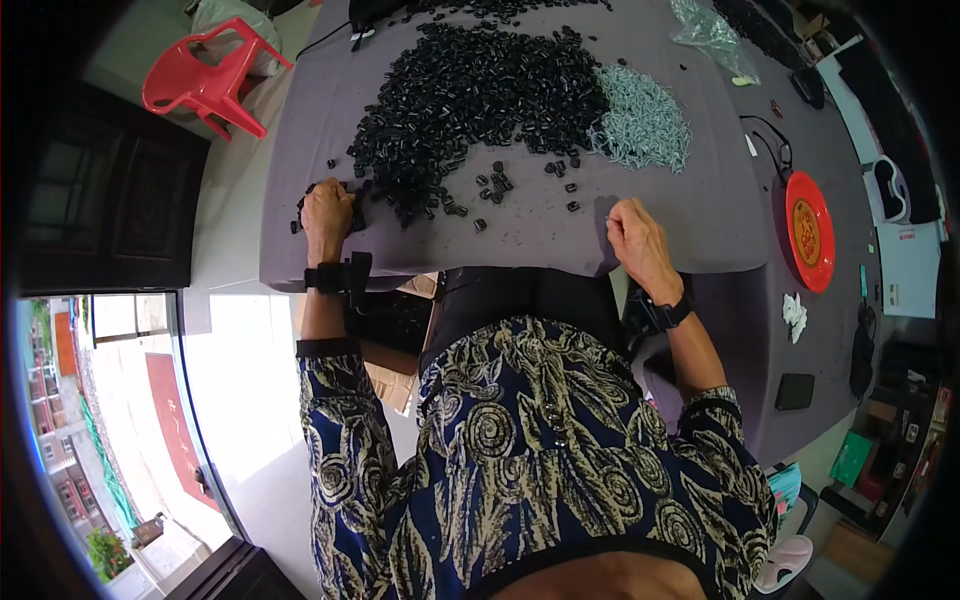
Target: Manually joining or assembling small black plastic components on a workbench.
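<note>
A big heap of small black plastic parts [480, 90] lies on the grey cloth-covered table [700, 215]. Beside it on the right lies a pile of small silvery screws [640, 125]. My left hand [327, 215] rests at the left edge of the heap with its fingers curled over a few black parts. My right hand [632, 240] sits near the table's front edge, fingers closed, pinching a thin silvery screw whose tip shows at its left. A few loose black parts [495, 182] lie scattered between my hands.
A red plastic chair [205, 80] stands beyond the table's left corner. A red round plate [808, 232] lies at the right, with a clear plastic bag [712, 35] at the back. A cardboard box [395, 375] sits under the table by my lap.
</note>
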